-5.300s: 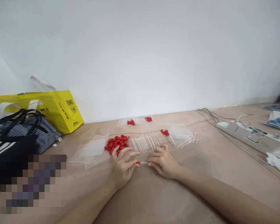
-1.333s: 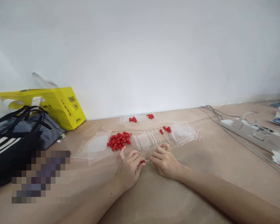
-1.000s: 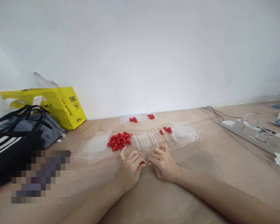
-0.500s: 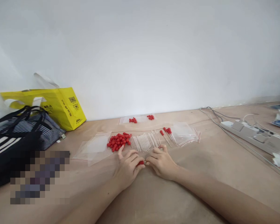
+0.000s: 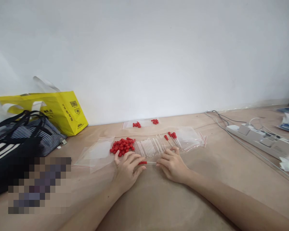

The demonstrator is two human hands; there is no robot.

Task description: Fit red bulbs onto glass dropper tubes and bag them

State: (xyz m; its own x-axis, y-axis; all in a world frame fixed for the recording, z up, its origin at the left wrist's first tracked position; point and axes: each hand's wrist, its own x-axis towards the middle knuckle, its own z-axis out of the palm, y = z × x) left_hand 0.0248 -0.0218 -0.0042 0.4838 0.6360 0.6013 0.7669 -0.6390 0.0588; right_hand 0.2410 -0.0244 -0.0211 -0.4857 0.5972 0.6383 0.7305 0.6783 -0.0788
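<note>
The right hand (image 5: pixel 173 165) has its thumb and fingertips pinched around the clear end of a dropper (image 5: pixel 142 162), which lies nearly level between the two hands, its red bulb pointing left. The left hand (image 5: pixel 127 170) is spread, thumb parted from the fingers, with the bulb by its fingertips; whether a finger touches it, I cannot tell. Just beyond the left hand is a pile of red bulbs (image 5: pixel 122 146), and beyond the gap between the hands runs a row of clear tubes (image 5: pixel 148 147). A few finished droppers (image 5: pixel 174 136) lie just past the right hand, near a plastic bag (image 5: pixel 189 138). Another clear bag (image 5: pixel 98 152) rests on the surface (image 5: pixel 144 205) to the left hand's left, and well to the right hand's right sits a white power strip (image 5: pixel 260 138)
</note>
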